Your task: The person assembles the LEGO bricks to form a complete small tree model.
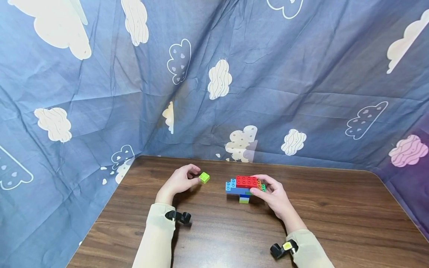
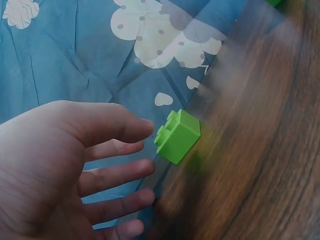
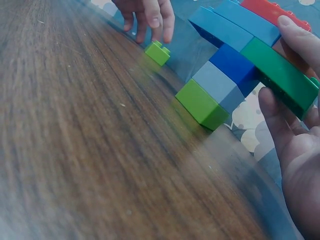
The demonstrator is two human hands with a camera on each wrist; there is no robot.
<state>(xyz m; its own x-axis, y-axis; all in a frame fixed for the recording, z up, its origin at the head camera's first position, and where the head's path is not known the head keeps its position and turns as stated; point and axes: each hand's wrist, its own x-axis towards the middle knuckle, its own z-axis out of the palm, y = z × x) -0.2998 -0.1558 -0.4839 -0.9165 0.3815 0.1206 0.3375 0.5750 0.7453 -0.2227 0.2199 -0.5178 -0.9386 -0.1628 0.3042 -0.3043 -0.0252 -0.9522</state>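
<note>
A small lime-green toy brick [image 1: 204,177] with studs on top rests on the wooden table. Beside it is my left hand [image 1: 181,181]; in the left wrist view the thumb and loosely bent fingers [image 2: 122,172] stop just short of the brick [image 2: 179,137]. My right hand [image 1: 272,193] grips the right end of a built brick model [image 1: 246,181], thumb on one side and fingers on the other. A red brick [image 3: 272,11] tops light-blue bricks [image 3: 225,30] and a green one [image 3: 280,75]. Below runs a narrow column of dark-blue, grey-blue and lime bricks [image 3: 202,105].
The brown wooden table [image 1: 218,234] ends at a blue cloth [image 1: 194,130] with white clouds, hanging behind and to the left. Black camera mounts [image 1: 179,216] sit on both wrists over pale sleeves [image 1: 155,234].
</note>
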